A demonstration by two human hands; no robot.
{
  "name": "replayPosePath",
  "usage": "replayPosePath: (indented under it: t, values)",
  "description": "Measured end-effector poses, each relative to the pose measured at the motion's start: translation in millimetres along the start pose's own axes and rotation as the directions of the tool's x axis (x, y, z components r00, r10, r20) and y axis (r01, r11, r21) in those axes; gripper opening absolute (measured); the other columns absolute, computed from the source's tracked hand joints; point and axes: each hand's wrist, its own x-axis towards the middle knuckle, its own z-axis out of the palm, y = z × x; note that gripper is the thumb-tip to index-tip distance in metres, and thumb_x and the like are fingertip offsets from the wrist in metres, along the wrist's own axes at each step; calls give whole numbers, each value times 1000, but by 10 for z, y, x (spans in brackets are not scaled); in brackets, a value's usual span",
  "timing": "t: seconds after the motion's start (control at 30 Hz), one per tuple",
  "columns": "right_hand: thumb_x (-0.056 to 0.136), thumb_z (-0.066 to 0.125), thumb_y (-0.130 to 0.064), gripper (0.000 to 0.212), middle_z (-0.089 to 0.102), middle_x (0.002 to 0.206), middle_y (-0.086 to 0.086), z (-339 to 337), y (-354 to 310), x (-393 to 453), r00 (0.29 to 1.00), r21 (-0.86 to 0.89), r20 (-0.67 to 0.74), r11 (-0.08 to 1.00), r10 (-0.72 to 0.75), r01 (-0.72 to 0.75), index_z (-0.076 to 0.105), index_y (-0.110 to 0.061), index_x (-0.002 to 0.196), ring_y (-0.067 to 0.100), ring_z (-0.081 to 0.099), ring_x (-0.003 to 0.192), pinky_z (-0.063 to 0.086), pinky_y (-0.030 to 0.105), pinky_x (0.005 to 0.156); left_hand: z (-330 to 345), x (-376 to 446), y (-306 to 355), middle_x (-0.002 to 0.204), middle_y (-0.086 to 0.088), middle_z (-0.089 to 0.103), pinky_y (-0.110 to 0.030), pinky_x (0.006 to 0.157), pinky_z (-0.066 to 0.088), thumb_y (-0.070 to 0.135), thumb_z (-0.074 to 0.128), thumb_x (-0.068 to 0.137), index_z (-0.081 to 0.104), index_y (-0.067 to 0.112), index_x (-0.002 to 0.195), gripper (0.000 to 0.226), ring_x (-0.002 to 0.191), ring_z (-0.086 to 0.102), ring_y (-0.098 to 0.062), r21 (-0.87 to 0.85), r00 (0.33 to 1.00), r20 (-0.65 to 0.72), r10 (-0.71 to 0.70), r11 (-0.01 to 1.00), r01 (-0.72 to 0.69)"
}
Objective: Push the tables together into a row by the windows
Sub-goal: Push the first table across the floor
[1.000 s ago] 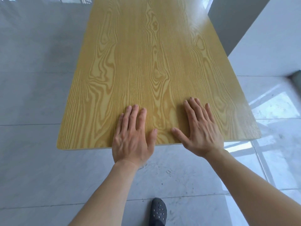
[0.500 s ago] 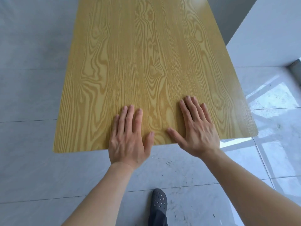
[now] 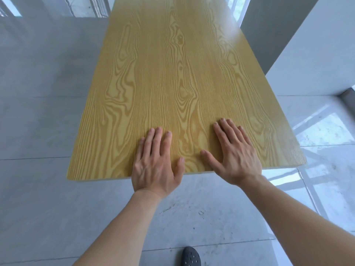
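A person's left hand (image 3: 155, 166) and right hand (image 3: 235, 152) press flat, fingers spread, gripping nothing, at the near edge of a wood-grain table (image 3: 172, 77) whose far end reaches toward the windows (image 3: 84, 6); palms could slip on the smooth top, or its far right corner catch the pillar (image 3: 272, 31)

Soft daylight is coming in from the windows (image 3: 80, 6) far ahead of the hands, leaving the scene bright and evenly lit. A pale sheen is washing over the table (image 3: 172, 73) top ahead of the right hand (image 3: 237, 155). Window reflections are glaring on the glossy floor tiles (image 3: 324, 131) to the right of that hand. Shadows are staying faint and diffuse. Wide-angle distortion is bowing the straight lines toward the edges, and detail is looking slightly soft throughout.
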Motion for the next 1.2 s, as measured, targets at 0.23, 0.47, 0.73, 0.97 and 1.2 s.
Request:
replayPosePath:
  t: [0.23, 0.47, 0.73, 0.97, 1.2]
  values:
    - [95, 24, -80, 93, 19, 172, 3, 55, -36, 360, 999, 15, -20, 999, 29, -28, 26, -17, 162, 17, 7, 160, 11, 45, 129, 44, 360, -155, 167, -14, 31, -50, 127, 19, 58, 32, 96, 36, 12, 158, 77, 157, 21, -29, 8, 1000, -14, 6, 1000, -6]
    - [95, 24, -80, 92, 20, 171, 2, 84, -60, 620, 998, 27, -48, 999, 32, -31, 27, -18, 162, 16, 7, 160, 10, 43, 130, 66, 624, -263, 166, -13, 34, -50, 126, 21, 57, 32, 95, 40, 12, 156, 76, 157, 23, -27, -12, 999, -38, 23, 1000, -23]
    - [95, 26, -79, 93, 24, 170, 4, 167, -12, 1141, 996, 23, -79, 999, 33, -32, 30, -14, 161, 19, 12, 159, 13, 44, 129, 162, 1157, -405, 164, -12, 37, -49, 126, 23, 57, 34, 95, 41, 13, 155, 75, 156, 25, -27, -8, 997, -71, 25, 1000, -26]
    - [93, 25, -80, 96, 28, 169, 6, 239, 75, 1713, 993, 23, -108, 999, 44, -42, 32, -11, 159, 21, 17, 159, 15, 44, 129, 268, 1731, -489, 162, -12, 40, -49, 125, 26, 56, 34, 94, 44, 13, 153, 74, 154, 29, -28, -16, 995, -98, 25, 1000, -26]
    - [94, 27, -80, 95, 29, 168, 7, 278, 164, 2109, 992, 7, -114, 999, 45, -45, 33, -11, 159, 21, 18, 158, 15, 43, 129, 340, 2125, -531, 161, -13, 42, -49, 124, 27, 56, 34, 94, 45, 13, 153, 74, 154, 31, -28, -13, 993, -114, 17, 1000, -19]
